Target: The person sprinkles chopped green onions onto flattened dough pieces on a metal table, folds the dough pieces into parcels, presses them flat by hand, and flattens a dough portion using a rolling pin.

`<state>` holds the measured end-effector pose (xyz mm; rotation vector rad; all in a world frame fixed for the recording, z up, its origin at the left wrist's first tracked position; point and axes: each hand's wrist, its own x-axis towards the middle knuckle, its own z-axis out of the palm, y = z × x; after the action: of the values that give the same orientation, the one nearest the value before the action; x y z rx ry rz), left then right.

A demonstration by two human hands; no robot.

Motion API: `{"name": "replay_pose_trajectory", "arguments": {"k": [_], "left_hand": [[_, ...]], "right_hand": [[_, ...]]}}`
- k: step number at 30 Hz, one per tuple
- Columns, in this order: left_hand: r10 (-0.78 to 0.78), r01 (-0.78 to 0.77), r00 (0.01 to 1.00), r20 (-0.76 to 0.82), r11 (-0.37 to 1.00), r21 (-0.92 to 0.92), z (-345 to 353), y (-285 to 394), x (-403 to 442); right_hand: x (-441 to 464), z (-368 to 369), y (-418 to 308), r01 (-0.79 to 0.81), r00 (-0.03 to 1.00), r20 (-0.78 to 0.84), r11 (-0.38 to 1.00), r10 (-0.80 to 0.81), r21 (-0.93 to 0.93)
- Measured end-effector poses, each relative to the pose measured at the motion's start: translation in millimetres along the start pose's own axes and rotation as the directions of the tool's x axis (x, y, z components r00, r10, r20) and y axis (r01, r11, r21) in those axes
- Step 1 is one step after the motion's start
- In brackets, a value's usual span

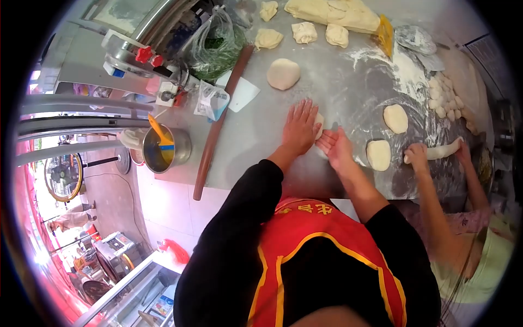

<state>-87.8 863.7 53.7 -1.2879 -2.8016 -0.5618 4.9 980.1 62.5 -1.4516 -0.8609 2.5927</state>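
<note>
My left hand (300, 127) lies flat, fingers stretched out, over a piece of dough (320, 125) on the metal worktop. Most of that piece is hidden beneath the palm. Beside its near edge, my right hand (338, 148) has its fingers extended and pointing toward the left hand; the fingertips are close to the dough, and whether they touch it I cannot tell. A flattened round of dough (283, 74) sits farther up the table. To the right are two more flat pieces, a rounded one (395, 119) and an oblong one (378, 155).
A long brown rolling pin (223, 122) lies at the left, near a bag of greens (215, 52) and a metal pot (166, 150). At the back is a large dough slab (335, 13). A co-worker's hands (418, 158) hold a dough roll (440, 151) at right.
</note>
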Motion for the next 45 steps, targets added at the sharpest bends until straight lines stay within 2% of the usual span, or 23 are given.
{"name": "replay_pose_trajectory", "arguments": {"k": [1,4,7,10,13,17,20,23,24,25,26,27,29,30,32,35,38,41,44,45], "left_hand": [[-0.016,0.017,1.000,0.017,1.000,-0.015,-1.4,0.5,-1.0],[-0.057,0.060,0.997,0.055,0.997,-0.039,-6.8,1.6,2.4],[-0.061,0.063,0.997,0.048,0.997,-0.036,-7.2,0.8,2.4],[-0.052,0.053,0.998,0.021,0.998,-0.040,-5.3,0.6,3.5],[-0.059,0.060,0.996,0.064,0.998,-0.022,-8.6,3.2,1.7],[-0.061,0.060,0.996,0.070,0.998,0.013,-11.0,3.3,3.1],[-0.049,0.049,0.998,0.044,0.999,0.000,-8.6,1.8,3.0],[-0.030,0.031,0.999,0.012,0.997,-0.071,-6.3,-3.0,3.8],[-0.096,0.085,0.994,-0.042,0.974,-0.208,-5.1,-8.1,1.2],[-0.172,0.132,0.981,-0.087,0.929,-0.345,-7.5,-15.9,-2.3],[-0.251,0.166,0.960,-0.120,0.864,-0.476,-9.9,-23.3,-8.1],[-0.358,0.280,0.931,-0.071,0.827,-0.487,-12.9,-29.6,-17.5],[-0.547,0.489,0.837,0.032,0.720,-0.492,-25.7,-35.7,-39.1],[-0.550,0.507,0.829,0.097,0.668,-0.544,-30.8,-34.2,-48.6],[-0.540,0.541,0.811,0.224,0.549,-0.637,-38.8,-29.4,-60.9],[-0.482,0.419,0.869,0.115,0.592,-0.688,-37.5,-17.0,-58.8],[-0.452,0.396,0.890,0.055,0.708,-0.585,-21.1,-10.6,-42.9],[-0.476,0.415,0.879,0.031,0.732,-0.540,-12.1,-6.6,-30.8],[-0.478,0.578,0.811,0.337,0.566,-0.588,-23.8,-11.7,-20.2],[-0.440,0.571,0.820,0.366,0.589,-0.572,-28.4,-12.6,-19.4]], "right_hand": [[1.9,5.5,9.1,-0.034,0.999,0.009,0.997,0.033,0.067],[8.0,31.0,23.8,0.042,0.995,-0.095,0.995,-0.033,0.095],[6.8,30.0,6.5,-0.075,0.995,-0.056,0.996,0.078,0.057],[-3.0,22.5,-39.5,-0.071,0.994,0.058,0.950,0.093,-0.305],[26.3,14.9,-59.2,0.097,0.995,0.053,0.961,-0.086,-0.260],[33.6,48.3,-34.7,0.117,0.992,0.004,0.906,-0.126,-0.406],[45.3,46.9,-35.0,0.108,0.993,0.011,0.873,-0.116,-0.477],[51.8,47.0,-53.6,0.148,0.988,0.097,0.612,-0.116,-0.776],[56.2,45.8,-51.1,0.397,0.900,0.258,0.414,-0.351,-0.819],[60.0,45.6,-45.8,0.584,0.733,0.436,0.154,-0.522,-0.797],[63.5,44.3,-40.8,0.691,0.507,0.608,-0.134,-0.611,-0.711],[64.0,39.6,-33.8,0.746,0.438,0.681,-0.186,-0.587,-0.640],[40.9,31.6,-15.4,0.830,0.286,0.798,-0.278,-0.531,-0.483],[28.2,19.5,-7.9,0.775,0.480,0.693,-0.110,-0.537,-0.622],[3.1,-5.5,1.3,0.535,0.800,0.410,0.209,-0.438,-0.819],[-33.2,-0.8,1.1,0.624,0.561,0.580,-0.158,-0.591,-0.765],[-7.2,26.2,0.8,0.716,0.300,0.739,-0.369,-0.603,-0.592],[15.9,29.3,21.2,0.616,0.375,0.724,-0.428,-0.579,-0.661],[18.0,26.8,20.8,0.595,0.412,0.710,-0.422,-0.571,-0.684],[19.0,25.4,20.4,0.594,0.432,0.705,-0.411,-0.562,-0.692]]}}
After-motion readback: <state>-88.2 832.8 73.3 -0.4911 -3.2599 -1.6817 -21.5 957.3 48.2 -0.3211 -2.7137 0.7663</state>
